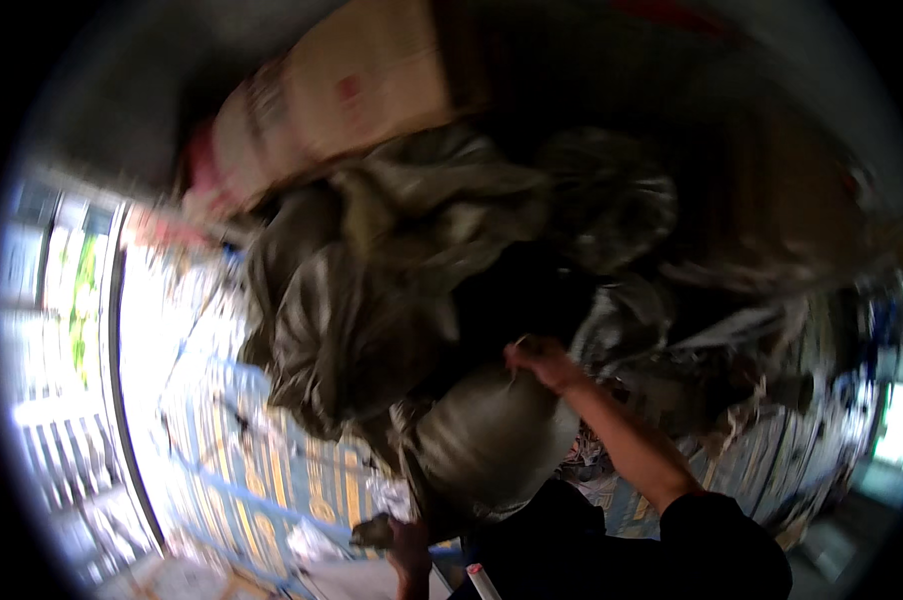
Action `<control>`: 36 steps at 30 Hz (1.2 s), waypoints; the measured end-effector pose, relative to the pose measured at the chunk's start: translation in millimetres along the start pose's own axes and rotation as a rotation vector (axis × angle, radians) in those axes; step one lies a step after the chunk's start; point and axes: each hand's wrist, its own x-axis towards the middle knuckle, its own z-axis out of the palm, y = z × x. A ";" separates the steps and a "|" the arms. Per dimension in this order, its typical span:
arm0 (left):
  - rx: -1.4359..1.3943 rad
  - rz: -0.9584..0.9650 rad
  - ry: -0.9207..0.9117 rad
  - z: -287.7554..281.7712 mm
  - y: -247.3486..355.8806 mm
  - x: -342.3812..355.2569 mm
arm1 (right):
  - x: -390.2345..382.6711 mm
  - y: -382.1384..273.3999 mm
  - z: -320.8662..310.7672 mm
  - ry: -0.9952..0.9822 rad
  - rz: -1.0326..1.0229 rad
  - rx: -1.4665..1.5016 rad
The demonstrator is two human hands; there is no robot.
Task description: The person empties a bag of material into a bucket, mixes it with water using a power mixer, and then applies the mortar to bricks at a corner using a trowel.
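A bulging olive-grey sack (pixel 482 445) is in the middle foreground, held at two places. My right hand (pixel 537 360) is closed on its upper rim, at the end of my bent arm. Low at the centre, my left hand (pixel 407 550) is closed on a loose lower corner of its fabric, partly in shadow and blurred. Just above, more crumpled olive sacks (pixel 332 320) are piled up, with a dark gap behind my right hand. A shiny, rounded bundle (pixel 602 195) sits at the upper right of the pile.
A long cardboard box (pixel 322 90) lies atop the pile. A dim brown bundle (pixel 772 220) is at right. Blue, yellow-striped sheeting or boards (pixel 272 450) stand behind, lower down. A bright doorway or window (pixel 82 290) is at left, a bright opening (pixel 902 425) at far right.
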 end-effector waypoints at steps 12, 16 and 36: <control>0.559 0.002 -0.411 27.4 -11.6 -98.9 | -324.1 116.6 -43.7 0.600 -0.193 0.710; 0.765 0.057 -0.627 49.0 -29.5 -141.0 | -444.3 192.4 -47.3 0.856 -0.272 0.764; 1.473 -0.284 -1.880 360.9 -304.0 -592.0 | -920.8 494.9 51.3 2.449 -0.627 1.853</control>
